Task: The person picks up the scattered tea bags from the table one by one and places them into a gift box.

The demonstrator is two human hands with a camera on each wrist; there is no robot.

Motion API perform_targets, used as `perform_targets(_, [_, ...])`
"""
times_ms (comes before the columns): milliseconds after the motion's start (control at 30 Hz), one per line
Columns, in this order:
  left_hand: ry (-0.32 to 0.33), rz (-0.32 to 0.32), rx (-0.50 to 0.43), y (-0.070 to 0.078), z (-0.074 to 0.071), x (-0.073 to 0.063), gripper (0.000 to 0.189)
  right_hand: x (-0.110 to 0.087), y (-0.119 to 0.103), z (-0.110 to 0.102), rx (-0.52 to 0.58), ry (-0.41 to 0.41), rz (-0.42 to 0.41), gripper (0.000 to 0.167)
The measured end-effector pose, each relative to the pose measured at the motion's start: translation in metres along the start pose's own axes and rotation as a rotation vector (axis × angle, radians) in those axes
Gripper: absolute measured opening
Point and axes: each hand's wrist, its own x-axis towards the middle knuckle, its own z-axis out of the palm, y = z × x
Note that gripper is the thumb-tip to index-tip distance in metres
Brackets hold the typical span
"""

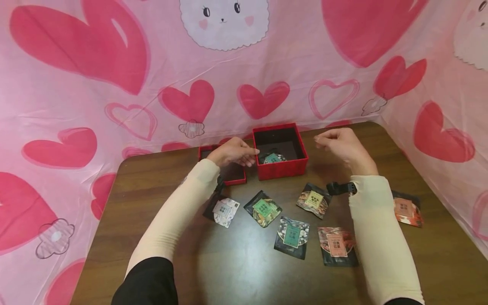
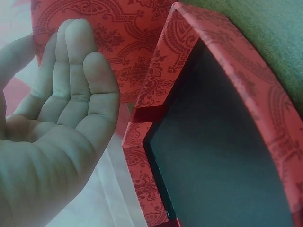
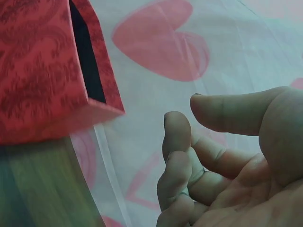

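A deep red box (image 1: 283, 170) with a dark interior stands at the back of the table, a teal-labelled sachet (image 1: 275, 158) lying inside. Close by its left wall is my left hand (image 1: 233, 152), thumb tip at the rim. In the left wrist view the fingers (image 2: 80, 71) are extended side by side, overlapping the box's patterned wall (image 2: 125, 47), and nothing is held. To the right of the box hovers my right hand (image 1: 343, 146), its fingers loosely bent. A gap shows between its thumb (image 3: 232, 112) and forefinger, with nothing in it.
A shallow red lid (image 1: 235, 182) lies left of the box, partly under the left hand. Before the box are spread a white sachet (image 1: 226, 211), a green one (image 1: 264, 209), a yellow one (image 1: 314, 200), a teal one (image 1: 292, 237) and orange ones (image 1: 337, 246). A heart-print cloth (image 1: 225, 67) hangs behind.
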Motion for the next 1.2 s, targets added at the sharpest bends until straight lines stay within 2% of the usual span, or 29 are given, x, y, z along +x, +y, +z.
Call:
perform_targets(333, [0.006, 0.002, -0.002, -0.003, 0.001, 0.001, 0.026, -0.024, 0.023, -0.033, -0.124, -0.004, 0.065, 0.049])
perform_targets(467, [0.001, 0.010, -0.001, -0.004, 0.002, 0.002, 0.025, -0.035, 0.036, -0.049, -0.136, 0.030, 0.085, 0.049])
perform_targets(567, [0.009, 0.009, -0.002, -0.005, 0.002, 0.003, 0.024, -0.043, 0.046, -0.061, -0.139, 0.066, 0.096, 0.046])
perform_targets(733, [0.018, 0.008, -0.009, -0.007, 0.003, 0.003, 0.026, -0.060, 0.064, -0.086, -0.139, 0.113, 0.127, 0.023])
perform_targets(800, [0.016, 0.011, -0.012, -0.007, 0.003, 0.003, 0.025, -0.070, 0.071, -0.097, -0.114, 0.133, 0.132, 0.020])
perform_targets(867, [0.015, 0.009, -0.011, -0.007, 0.003, 0.004, 0.026, -0.080, 0.079, -0.107, -0.071, 0.162, 0.133, 0.025])
perform_targets(1000, [0.014, 0.005, -0.011, -0.006, 0.002, 0.004, 0.026, -0.100, 0.102, -0.129, 0.094, 0.203, 0.183, 0.033])
perform_targets(1100, [0.011, 0.003, -0.008, -0.004, 0.001, 0.004, 0.028, -0.113, 0.137, -0.151, 0.247, 0.248, 0.203, 0.033])
perform_targets(1200, [0.008, 0.006, -0.011, -0.001, 0.000, 0.005, 0.031, -0.125, 0.176, -0.170, 0.373, 0.277, 0.158, 0.031])
